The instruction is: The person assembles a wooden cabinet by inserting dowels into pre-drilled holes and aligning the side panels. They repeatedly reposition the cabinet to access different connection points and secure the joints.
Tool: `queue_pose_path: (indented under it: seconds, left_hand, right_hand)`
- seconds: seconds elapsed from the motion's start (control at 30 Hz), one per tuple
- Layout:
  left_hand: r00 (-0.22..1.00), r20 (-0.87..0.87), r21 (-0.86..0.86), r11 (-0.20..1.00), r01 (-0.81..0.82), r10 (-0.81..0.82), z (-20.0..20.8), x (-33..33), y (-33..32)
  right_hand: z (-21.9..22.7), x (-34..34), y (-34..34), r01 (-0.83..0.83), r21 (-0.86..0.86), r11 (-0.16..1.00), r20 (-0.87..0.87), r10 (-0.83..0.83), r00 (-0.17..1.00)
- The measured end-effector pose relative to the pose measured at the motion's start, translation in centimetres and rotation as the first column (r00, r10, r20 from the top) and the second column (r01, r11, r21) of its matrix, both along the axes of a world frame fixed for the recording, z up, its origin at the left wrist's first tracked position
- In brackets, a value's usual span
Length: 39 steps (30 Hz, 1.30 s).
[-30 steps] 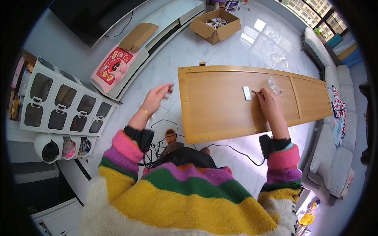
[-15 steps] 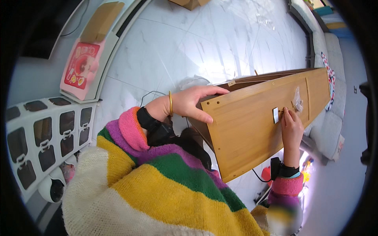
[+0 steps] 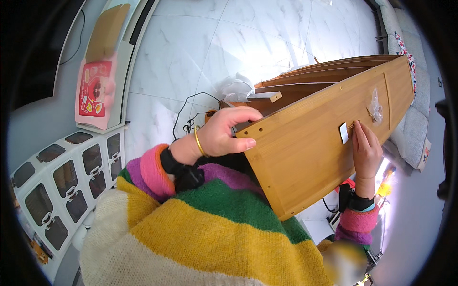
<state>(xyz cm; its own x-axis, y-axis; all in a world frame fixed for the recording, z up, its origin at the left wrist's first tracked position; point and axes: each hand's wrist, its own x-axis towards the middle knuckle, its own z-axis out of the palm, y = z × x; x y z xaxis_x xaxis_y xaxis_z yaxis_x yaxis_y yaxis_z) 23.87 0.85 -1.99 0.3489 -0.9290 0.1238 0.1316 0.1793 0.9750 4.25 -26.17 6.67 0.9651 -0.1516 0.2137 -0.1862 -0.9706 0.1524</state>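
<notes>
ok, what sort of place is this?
Probably a living room in a home: there's a long grey sofa on the right, a large dark screen on the left, and white storage bins below it in the picture.

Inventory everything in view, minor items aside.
Wooden unit: one, brown, centre.
White piece: one, white, on unit.
Clear bag: one, transparent, on unit.
Slim piece: one, brownish, beside white piece.
Crumpled plastic: one, whitish, upper centre.
Storage boxes: several, white, left.
Pink case: one, pink, upper left.
Cardboard: one, brown, beyond case.
Screen: one, black, far left.
Sofa: one, grey, right.
Floor: one, white, beyond.
Wristbands: two, black, both wrists.
Sweater: one, striped, bottom.
Left hand: one, bare, unit's corner.
Right hand: one, bare, pinching slim piece.
</notes>
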Motion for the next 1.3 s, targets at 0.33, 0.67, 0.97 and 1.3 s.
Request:
queue_pose_path:
  seconds: [0.33,0.67,0.97,1.3]
  left_hand:
    - [0.948,-0.312,0.165,0.986,-0.008,0.060,0.8,-2.3,0.9]
    - [0.933,-0.268,0.301,0.941,-0.155,0.240,1.8,-1.2,0.6]
    - [0.918,-0.316,0.273,0.949,-0.156,0.241,2.0,-1.1,0.6]
    - [0.888,-0.397,0.217,0.964,-0.155,0.232,1.0,-1.0,0.6]
  right_hand:
    - [-0.7,-0.5,-0.9,-0.022,0.028,0.999,0.082,0.020,0.996]
    - [0.9,-6.0,1.4,0.267,0.650,0.711,0.296,-0.561,0.773]
    - [3.8,-8.8,11.1,0.267,0.812,0.518,-0.064,-0.377,0.924]
    - [1.9,-6.2,13.4,0.160,0.856,0.491,-0.168,-0.029,0.985]
